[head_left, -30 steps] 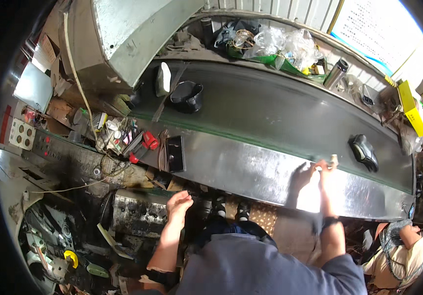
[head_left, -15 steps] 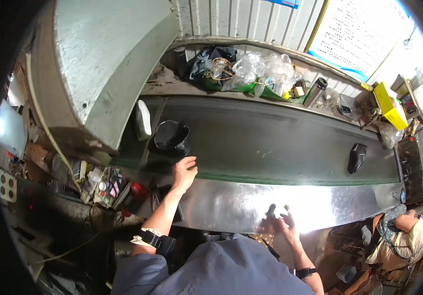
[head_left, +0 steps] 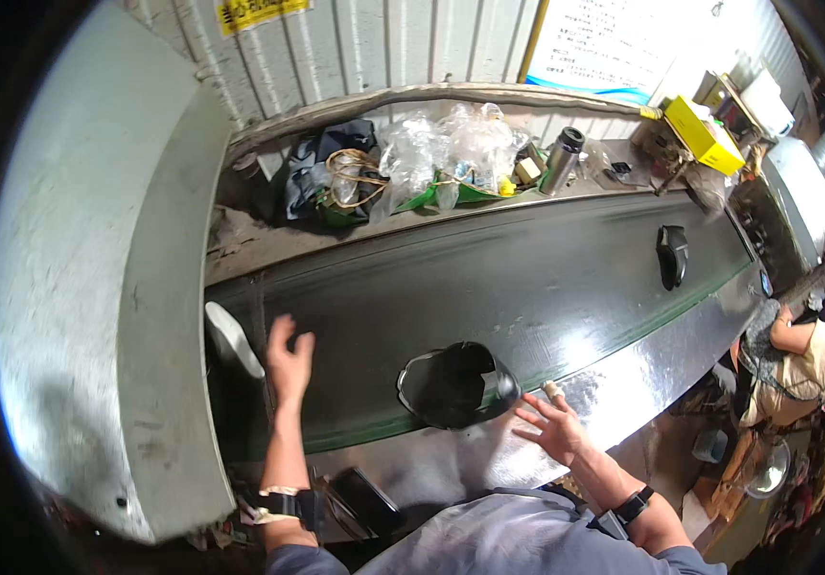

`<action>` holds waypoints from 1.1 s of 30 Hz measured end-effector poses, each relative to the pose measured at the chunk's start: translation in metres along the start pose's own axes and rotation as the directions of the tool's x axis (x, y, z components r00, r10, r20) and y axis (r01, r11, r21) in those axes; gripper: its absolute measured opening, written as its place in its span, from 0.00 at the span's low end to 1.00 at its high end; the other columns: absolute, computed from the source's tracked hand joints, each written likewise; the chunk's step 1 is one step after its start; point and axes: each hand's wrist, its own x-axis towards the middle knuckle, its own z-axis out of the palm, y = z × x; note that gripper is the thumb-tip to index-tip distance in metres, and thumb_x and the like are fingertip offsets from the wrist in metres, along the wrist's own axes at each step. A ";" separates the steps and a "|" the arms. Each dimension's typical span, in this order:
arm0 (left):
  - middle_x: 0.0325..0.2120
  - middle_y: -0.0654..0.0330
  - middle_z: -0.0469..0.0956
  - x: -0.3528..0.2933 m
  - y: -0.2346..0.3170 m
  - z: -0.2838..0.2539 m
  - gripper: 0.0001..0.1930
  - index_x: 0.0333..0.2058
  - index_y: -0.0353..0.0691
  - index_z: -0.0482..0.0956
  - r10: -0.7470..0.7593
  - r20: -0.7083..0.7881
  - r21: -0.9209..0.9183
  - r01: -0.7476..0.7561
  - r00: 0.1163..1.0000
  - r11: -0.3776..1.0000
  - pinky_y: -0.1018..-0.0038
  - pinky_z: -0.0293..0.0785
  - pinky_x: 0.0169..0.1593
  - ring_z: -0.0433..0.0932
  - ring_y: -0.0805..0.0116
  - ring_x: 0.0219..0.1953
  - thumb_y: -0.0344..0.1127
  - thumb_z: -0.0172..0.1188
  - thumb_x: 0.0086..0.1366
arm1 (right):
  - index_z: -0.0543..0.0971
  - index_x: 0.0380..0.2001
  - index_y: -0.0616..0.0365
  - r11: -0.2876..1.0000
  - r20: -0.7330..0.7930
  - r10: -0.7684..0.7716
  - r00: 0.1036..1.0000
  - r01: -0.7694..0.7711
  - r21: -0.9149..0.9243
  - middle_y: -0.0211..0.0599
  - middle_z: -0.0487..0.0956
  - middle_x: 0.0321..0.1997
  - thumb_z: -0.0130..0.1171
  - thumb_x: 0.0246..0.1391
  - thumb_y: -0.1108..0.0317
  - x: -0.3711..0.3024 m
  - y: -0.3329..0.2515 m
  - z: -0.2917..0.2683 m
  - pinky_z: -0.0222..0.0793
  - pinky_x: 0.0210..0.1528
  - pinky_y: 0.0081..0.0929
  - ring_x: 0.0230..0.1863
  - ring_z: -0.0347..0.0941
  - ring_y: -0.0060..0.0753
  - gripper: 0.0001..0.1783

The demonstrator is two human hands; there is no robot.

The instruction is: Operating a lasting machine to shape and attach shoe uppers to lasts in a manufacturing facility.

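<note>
A black shoe upper [head_left: 422, 381], its opening facing up, lies at the near edge of the dark belt and overlaps the metal ledge. My right hand [head_left: 558, 428] is just right of it, palm up with fingers spread; whether the fingertips touch it I cannot tell. Its thumb wears a pale wrap. Over the left end of the belt my left hand [head_left: 290, 364] is raised, fingers apart and holding nothing. Close to its left, a white shoe sole [head_left: 234, 338] lies beside the big grey housing. Another black shoe piece [head_left: 671, 257] rests at the belt's far right.
A grey metal housing [head_left: 168, 278] walls off the left. Along the back shelf sit clear plastic bags [head_left: 451, 144], a steel flask [head_left: 562, 161] and a yellow box [head_left: 705, 134]. The shiny metal ledge [head_left: 614, 388] borders the belt. A co-worker [head_left: 796, 359] sits at the right.
The view has swung left. The black upper has moved from beside the sole toward me and rightward, near my right hand. My left hand has reached toward the sole; my right hand has risen.
</note>
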 end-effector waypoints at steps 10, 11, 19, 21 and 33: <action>0.67 0.38 0.66 0.018 -0.149 -0.056 0.62 0.76 0.41 0.44 -0.600 -0.242 0.097 0.634 0.762 0.767 0.59 0.64 0.69 0.69 0.42 0.65 0.33 0.76 0.48 | 0.25 0.77 0.47 0.772 -0.248 -0.283 0.926 0.066 -0.632 0.58 0.69 0.67 0.74 0.55 0.54 0.070 -0.017 0.007 0.83 0.49 0.47 0.61 0.74 0.54 0.71; 0.65 0.39 0.68 0.013 -0.136 -0.051 0.61 0.76 0.42 0.46 -0.605 -0.227 0.129 0.639 0.763 0.758 0.58 0.66 0.68 0.70 0.42 0.65 0.34 0.76 0.47 | 0.24 0.77 0.47 0.793 -0.245 -0.145 0.959 -0.036 -0.609 0.59 0.69 0.66 0.75 0.54 0.54 0.080 -0.024 0.008 0.82 0.49 0.48 0.61 0.74 0.57 0.72; 0.59 0.47 0.69 -0.093 0.018 -0.029 0.35 0.57 0.47 0.79 0.078 -0.031 0.637 -0.041 0.996 0.770 0.50 0.67 0.64 0.67 0.40 0.61 0.26 0.69 0.44 | 0.29 0.77 0.46 0.853 0.008 -0.251 0.968 0.225 -0.470 0.51 0.77 0.53 0.79 0.48 0.63 0.058 -0.047 -0.014 0.82 0.43 0.42 0.49 0.79 0.44 0.74; 0.58 0.48 0.69 -0.119 0.068 -0.021 0.30 0.51 0.45 0.82 0.290 0.111 0.575 -0.299 0.951 0.762 0.51 0.68 0.63 0.68 0.41 0.60 0.23 0.68 0.44 | 0.29 0.77 0.45 0.807 0.050 -0.340 0.939 0.319 -0.497 0.50 0.75 0.55 0.77 0.51 0.63 0.021 -0.056 -0.047 0.81 0.44 0.41 0.49 0.79 0.42 0.71; 0.55 0.54 0.71 -0.328 0.213 0.138 0.22 0.48 0.55 0.81 0.758 0.462 0.073 -0.872 0.460 0.484 0.52 0.62 0.66 0.67 0.56 0.60 0.31 0.65 0.51 | 0.65 0.68 0.31 0.981 0.127 -0.146 0.981 0.127 0.147 0.33 0.70 0.67 0.65 0.63 0.57 -0.028 -0.042 -0.167 0.66 0.63 0.70 0.69 0.64 0.45 0.33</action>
